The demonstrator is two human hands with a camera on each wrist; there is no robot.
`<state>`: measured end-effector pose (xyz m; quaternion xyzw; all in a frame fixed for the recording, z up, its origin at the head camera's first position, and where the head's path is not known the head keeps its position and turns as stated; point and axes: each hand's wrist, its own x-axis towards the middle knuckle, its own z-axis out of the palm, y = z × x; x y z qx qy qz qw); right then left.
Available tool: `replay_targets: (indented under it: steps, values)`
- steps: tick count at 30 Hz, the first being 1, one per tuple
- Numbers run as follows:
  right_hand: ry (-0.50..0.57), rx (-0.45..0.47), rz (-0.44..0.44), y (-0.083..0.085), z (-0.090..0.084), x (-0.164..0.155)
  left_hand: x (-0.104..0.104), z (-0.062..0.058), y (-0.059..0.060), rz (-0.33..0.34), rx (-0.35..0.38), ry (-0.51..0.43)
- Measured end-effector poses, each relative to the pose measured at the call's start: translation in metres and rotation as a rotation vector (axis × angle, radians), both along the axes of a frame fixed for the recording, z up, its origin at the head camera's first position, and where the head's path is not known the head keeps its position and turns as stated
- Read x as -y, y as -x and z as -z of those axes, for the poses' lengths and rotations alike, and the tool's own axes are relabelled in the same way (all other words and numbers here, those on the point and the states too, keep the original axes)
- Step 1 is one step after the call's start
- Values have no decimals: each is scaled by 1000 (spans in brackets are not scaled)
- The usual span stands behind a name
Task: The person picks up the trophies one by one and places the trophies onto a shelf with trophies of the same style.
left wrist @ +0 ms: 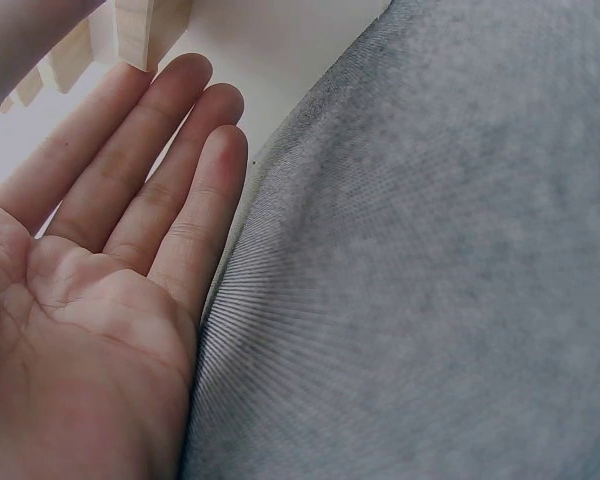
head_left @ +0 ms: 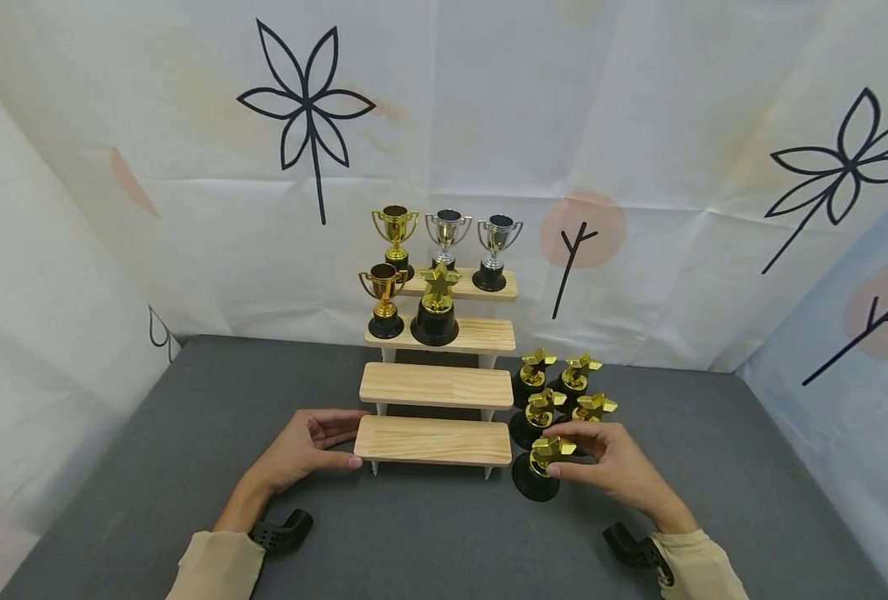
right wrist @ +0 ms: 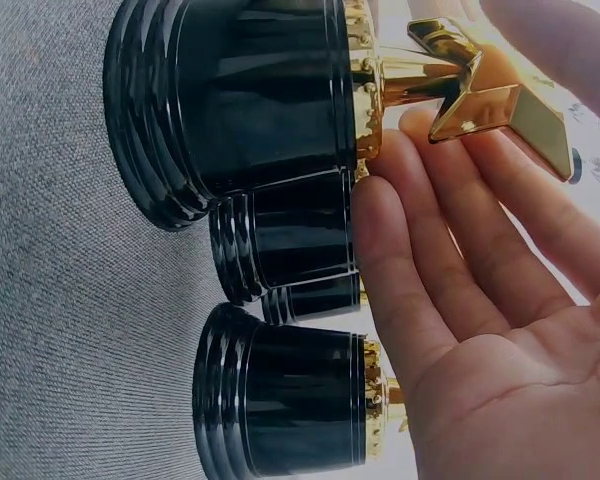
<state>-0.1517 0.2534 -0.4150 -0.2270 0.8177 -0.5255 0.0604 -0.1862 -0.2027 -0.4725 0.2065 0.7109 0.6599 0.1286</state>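
My right hand [head_left: 612,467] holds the nearest gold star trophy [head_left: 551,450] by its star, thumb on the near side and index finger on the far side. That trophy's black base [right wrist: 250,90] stands upright on the table. Several more star trophies [head_left: 539,408] stand just behind it. At the left end of the wooden step stand's lowest step [head_left: 432,440], my left hand [head_left: 301,450] rests with fingers extended, thumb toward the front. Its straight fingers [left wrist: 130,190] show in the left wrist view beside the stand; contact there is unclear.
On the top step stand a gold cup [head_left: 395,225] and two silver cups [head_left: 447,227]. One step down are a bronze-coloured cup [head_left: 383,287] and another star trophy [head_left: 436,321]. The grey table [head_left: 263,375] meets a printed white cloth [head_left: 489,108] at the back.
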Motion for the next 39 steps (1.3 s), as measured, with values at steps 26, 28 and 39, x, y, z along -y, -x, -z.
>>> replay_targets:
  steps: [26, 28, 39]
  values:
    - [4, 15, 32, -4, -7, 3, 0, -1, 0, -7, 11, 1]
    - [6, 16, 32, -4, -7, 3, 0, -1, -1, -7, 10, 0]
    - [22, 8, 40, -7, -11, 3, 0, -2, -1, -5, 4, 4]
